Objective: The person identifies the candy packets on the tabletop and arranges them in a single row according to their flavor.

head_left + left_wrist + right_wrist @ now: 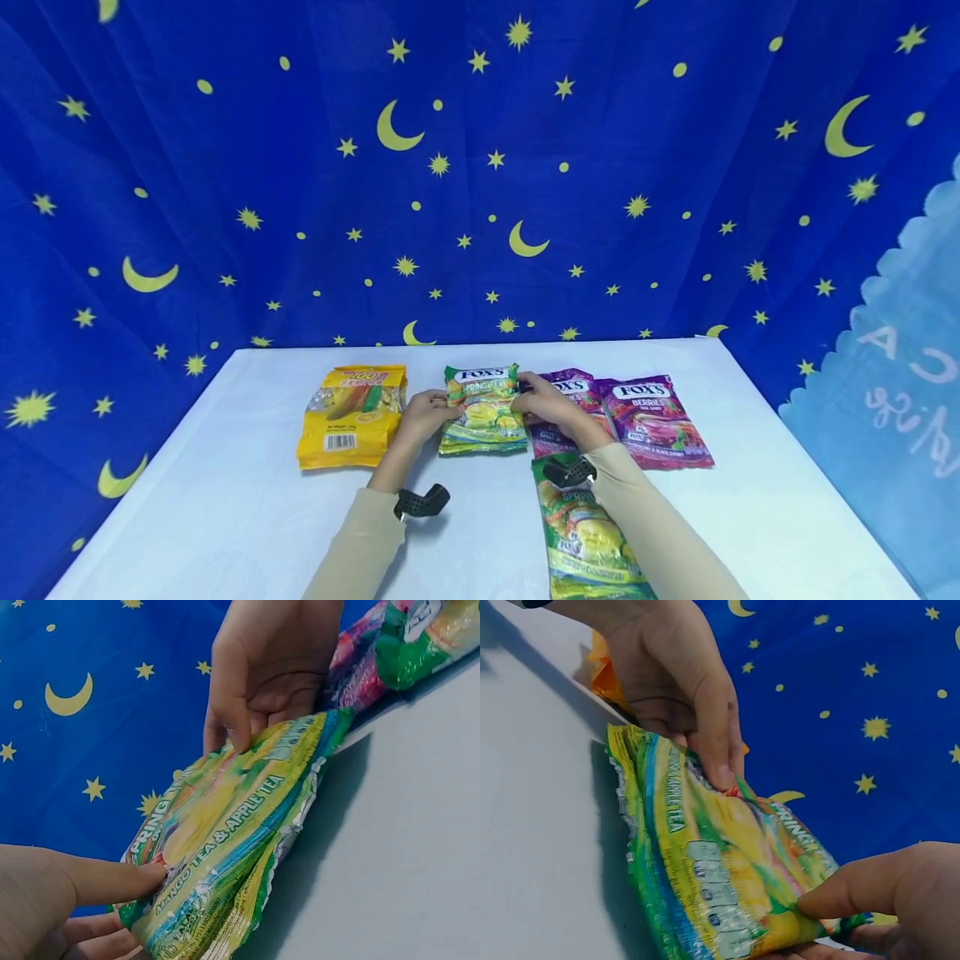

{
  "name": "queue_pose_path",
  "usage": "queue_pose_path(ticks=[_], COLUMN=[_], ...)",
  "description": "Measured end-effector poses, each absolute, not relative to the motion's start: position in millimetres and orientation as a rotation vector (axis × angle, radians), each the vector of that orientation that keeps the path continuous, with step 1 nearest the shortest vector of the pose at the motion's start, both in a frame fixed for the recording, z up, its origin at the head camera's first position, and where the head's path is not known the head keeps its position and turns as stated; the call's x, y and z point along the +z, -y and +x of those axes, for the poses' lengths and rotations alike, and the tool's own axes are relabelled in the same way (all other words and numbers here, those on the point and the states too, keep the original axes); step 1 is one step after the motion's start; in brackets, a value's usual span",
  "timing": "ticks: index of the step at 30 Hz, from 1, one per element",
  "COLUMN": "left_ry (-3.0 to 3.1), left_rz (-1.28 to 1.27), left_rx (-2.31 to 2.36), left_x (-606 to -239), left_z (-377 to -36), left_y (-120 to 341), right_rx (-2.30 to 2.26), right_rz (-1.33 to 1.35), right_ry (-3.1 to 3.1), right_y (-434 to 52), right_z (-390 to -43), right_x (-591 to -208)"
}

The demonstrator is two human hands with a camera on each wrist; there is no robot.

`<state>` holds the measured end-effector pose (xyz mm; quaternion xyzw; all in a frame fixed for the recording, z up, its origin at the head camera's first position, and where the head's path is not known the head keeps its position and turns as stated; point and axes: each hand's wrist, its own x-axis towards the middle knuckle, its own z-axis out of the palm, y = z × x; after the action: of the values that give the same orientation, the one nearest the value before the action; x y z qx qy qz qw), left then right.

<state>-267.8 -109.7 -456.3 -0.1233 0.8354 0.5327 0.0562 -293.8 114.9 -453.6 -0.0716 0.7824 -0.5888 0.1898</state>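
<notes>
Green candy bag (483, 410), far edge hand-covered

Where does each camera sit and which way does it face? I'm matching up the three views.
Head: above, facing forward and down at the table; both forearms show.
Left wrist: on the left wrist, facing the green bag; left hand near, right hand beyond.
Right wrist: mirrored.
All share the bag, pinched by both hands.

Five candy bags lie on the table (225, 517). Two are green Fox's Spring Tea bags (483, 408) (588, 533), two purple Fox's Berries bags (652, 421) (573, 392). One is a yellow bag (351, 417).
</notes>
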Motion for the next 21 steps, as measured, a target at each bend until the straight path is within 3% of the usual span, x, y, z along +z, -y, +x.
queue_pose_path(ticks=[21], left_ry=[-2.378], left_rz=[-0.236], left_rx=[1.762], left_x=[-441.1], left_z=[-234.1], left_y=[114.6], right_rx=[-1.773], right_rz=[-0.235], right_ry=[-2.209], right_y=[-123.2], right_z=[-252.0], right_x=[-446.7])
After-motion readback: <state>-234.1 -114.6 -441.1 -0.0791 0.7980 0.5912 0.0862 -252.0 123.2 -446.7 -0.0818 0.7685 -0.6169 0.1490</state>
